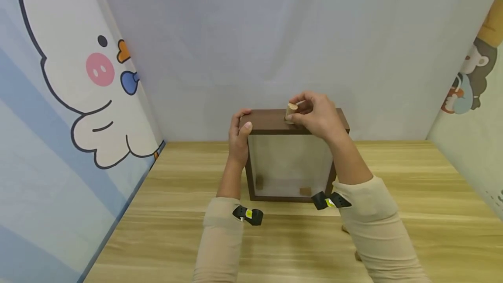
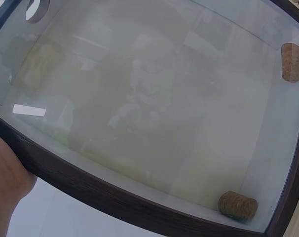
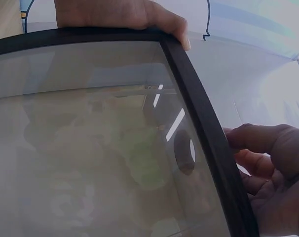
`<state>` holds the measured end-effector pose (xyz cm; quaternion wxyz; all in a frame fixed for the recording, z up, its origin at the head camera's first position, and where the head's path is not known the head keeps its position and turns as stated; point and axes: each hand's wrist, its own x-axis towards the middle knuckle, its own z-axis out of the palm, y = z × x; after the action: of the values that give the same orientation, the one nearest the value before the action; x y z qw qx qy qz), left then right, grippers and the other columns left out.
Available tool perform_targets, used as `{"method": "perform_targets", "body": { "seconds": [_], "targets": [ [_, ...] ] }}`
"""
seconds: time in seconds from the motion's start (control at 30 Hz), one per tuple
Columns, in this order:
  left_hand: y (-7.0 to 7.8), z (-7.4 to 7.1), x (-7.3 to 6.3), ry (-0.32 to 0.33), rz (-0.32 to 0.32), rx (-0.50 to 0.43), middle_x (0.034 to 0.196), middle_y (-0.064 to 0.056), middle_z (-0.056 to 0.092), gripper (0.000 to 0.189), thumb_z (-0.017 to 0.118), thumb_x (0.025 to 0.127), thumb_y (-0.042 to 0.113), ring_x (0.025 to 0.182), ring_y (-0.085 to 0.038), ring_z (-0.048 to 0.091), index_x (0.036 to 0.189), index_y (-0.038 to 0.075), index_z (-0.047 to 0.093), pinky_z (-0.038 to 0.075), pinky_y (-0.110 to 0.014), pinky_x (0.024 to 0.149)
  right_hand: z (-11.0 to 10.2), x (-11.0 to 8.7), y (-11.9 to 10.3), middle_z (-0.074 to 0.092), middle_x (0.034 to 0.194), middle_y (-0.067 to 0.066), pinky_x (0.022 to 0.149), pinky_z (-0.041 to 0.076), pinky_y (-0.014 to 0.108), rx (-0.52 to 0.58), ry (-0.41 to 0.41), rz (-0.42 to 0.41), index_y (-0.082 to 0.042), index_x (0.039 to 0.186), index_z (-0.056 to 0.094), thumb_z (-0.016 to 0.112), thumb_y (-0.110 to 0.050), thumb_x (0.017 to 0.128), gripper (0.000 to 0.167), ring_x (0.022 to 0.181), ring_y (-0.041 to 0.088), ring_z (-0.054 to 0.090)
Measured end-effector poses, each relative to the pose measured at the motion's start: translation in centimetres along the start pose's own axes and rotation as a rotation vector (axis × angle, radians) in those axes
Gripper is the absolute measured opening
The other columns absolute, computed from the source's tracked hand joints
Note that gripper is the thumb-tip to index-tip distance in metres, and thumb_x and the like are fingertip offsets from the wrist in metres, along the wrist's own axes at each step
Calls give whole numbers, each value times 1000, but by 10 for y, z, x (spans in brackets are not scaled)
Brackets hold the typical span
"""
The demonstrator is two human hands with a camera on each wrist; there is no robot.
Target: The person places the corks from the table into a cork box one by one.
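Observation:
A dark brown wooden shadow box (image 1: 264, 120) with a clear front stands upright on the table. My left hand (image 1: 238, 141) grips its upper left corner, thumb on the top near the front edge. Between thumb and fingers, my right hand (image 1: 320, 117) pinches a cork (image 1: 292, 109) upright at the middle of the box's top. A round hole (image 3: 184, 152) in that top side shows through the pane in the right wrist view; the cork is hidden there. Inside lie two corks, one in a bottom corner (image 2: 238, 205), the other farther along the bottom (image 2: 291, 62).
Under the box spreads a wood-grain table (image 1: 188, 230). Two small brown pieces, one nearer the box (image 1: 345, 229) and one lower down (image 1: 357, 256), peek out beside the right sleeve (image 1: 377, 222). A pale curtain (image 1: 220, 56) hangs behind, with a cartoon-printed cloth (image 1: 59, 77) at the left.

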<state>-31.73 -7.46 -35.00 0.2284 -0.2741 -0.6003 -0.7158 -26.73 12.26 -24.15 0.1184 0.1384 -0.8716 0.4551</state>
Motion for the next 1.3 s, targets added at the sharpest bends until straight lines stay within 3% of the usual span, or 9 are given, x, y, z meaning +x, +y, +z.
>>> {"method": "perform_targets", "body": {
  "seconds": [0.17,0.33,0.5,0.67,0.87,1.03,1.2,1.3],
  "targets": [
    [-1,1,1,13,-11,0,131,-8,40,55,47,81,33,121,-20,32,123,-3,43,23,-41,97,-3,0,-1,62,100,15,78,45,41,15,-6,29,-2,112,60,70,-8,81,34,90,27,58],
    [-2,1,2,12,0,-13,129,-8,42,55,46,81,32,115,-19,37,123,-3,43,27,-38,94,-6,-17,2,62,100,13,76,45,36,91,93,20,-4,117,60,69,-18,83,38,89,23,58],
    [-1,2,1,-9,-10,-30,130,-12,39,54,45,82,28,116,-20,35,125,-5,41,26,-38,95,-9,-46,14,63,92,10,70,47,24,246,256,-131,3,109,62,68,-11,84,30,80,17,60],
    [10,4,0,-21,-29,5,136,-18,34,54,42,82,25,127,-23,26,125,-8,39,20,-42,100,-11,-69,32,65,88,4,66,47,20,335,306,-269,9,106,61,66,0,83,25,77,15,60],
    [33,10,-3,-23,-41,9,134,-20,34,56,42,83,28,128,-26,25,123,-11,37,19,-43,101,-11,-88,58,65,87,5,65,45,21,346,275,-301,13,100,61,62,12,81,20,75,14,59],
    [35,10,-3,-28,-36,6,135,-21,33,57,42,83,28,128,-26,24,124,-11,37,19,-44,101,-12,-103,79,64,89,6,69,45,21,310,195,-248,13,103,60,62,12,81,22,79,13,58],
    [34,10,-2,-29,-32,4,135,-21,33,55,41,82,26,127,-26,25,124,-11,37,19,-43,101,-17,-114,98,63,99,8,73,45,21,226,83,-259,7,109,61,62,9,82,27,86,12,57],
    [35,10,-3,-26,-31,5,133,-21,35,55,41,82,25,127,-25,26,123,-11,37,20,-42,101,-20,-121,107,62,105,6,76,44,22,197,63,-244,6,112,60,61,8,83,29,90,13,57]
  ]
}}
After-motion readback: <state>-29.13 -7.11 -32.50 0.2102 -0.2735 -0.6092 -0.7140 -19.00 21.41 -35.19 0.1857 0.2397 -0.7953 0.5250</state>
